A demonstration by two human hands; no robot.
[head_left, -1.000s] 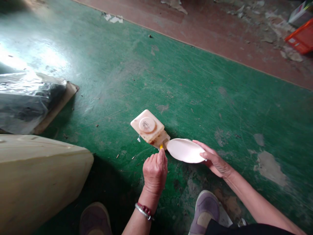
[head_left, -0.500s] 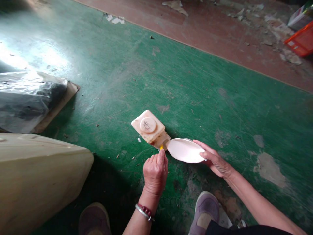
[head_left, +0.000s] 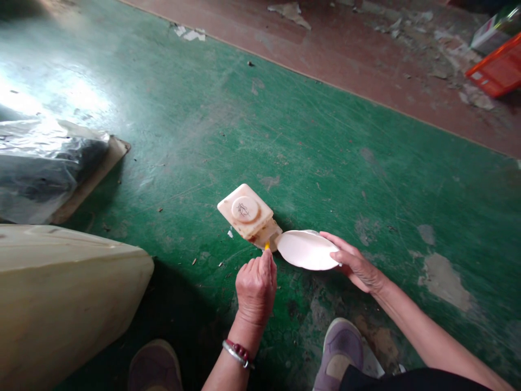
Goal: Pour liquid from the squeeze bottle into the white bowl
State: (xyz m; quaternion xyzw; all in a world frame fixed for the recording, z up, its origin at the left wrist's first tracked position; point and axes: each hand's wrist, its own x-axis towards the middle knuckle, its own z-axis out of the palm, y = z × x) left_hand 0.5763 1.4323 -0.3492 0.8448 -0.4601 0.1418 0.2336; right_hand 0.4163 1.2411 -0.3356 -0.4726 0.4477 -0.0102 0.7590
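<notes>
Down on the scuffed green floor, between the person's two shoes, a cream plastic part is the centre of everything, so take it as the landmark. It has a squarish block with a round embossed cap at its far end and a smooth oval shell at its near right end, and the block end seems raised off the floor. The right hand sits just right of the shell, fingers spread and curled along its rim, gripping it so the piece is steadied and tilted up toward the camera. The left hand, just on the near side of the part, is clenched round a small tool whose yellow tip pokes out above the knuckles and touches the narrow neck where block meets shell, probably to work that joint; what the tool is, I cannot tell. Well to the left of the part lie a big pale curved panel and a silvery plastic-wrapped bundle. Far off to its upper right, an orange crate rests on the reddish floor strip.
</notes>
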